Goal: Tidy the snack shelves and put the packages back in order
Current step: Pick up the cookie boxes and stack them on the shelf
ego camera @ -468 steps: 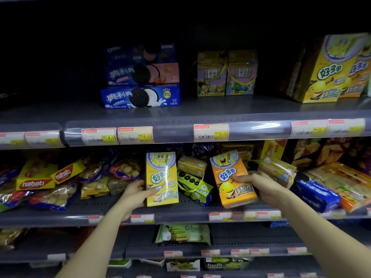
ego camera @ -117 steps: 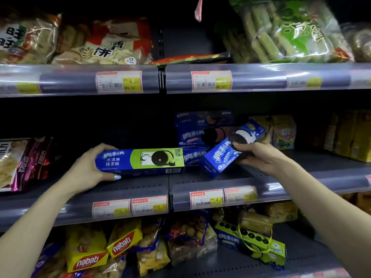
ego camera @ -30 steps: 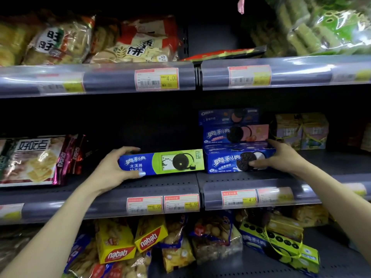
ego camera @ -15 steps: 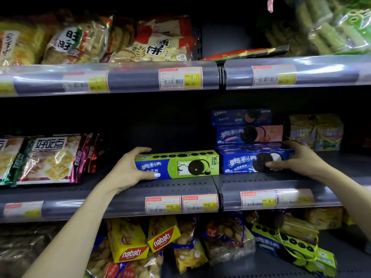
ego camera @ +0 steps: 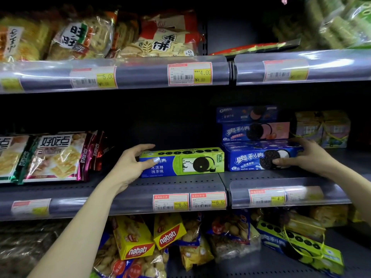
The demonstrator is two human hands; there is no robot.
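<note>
The green-and-blue cookie box lies on its long side on the middle shelf, front face outward, set a little back from the shelf lip. Its right end sits just beside the blue cookie box, which is the bottom of a stack of three: a pink-and-blue box lies on it, and a darker box on top.

The step in hand looks like squaring these two boxes into one even row. To do it well, both fronts should come level with each other and parallel to the shelf edge, the gap between them closed without one riding up on the other. The blue box should be slid rather than lifted, since the two boxes above would likely shift or topple if it tips.

The left hand grips the left end of the green-and-blue box, thumb across the front face and fingers curved over the top edge. The right hand holds the right end of the blue box, thumb pressed on the front by the printed cookie, fingers wrapped over the top corner.

Left of the boxes stand cracker bags; to the right, small gift-style cartons. Yellow wafer boxes crowd the shelf below.
</note>
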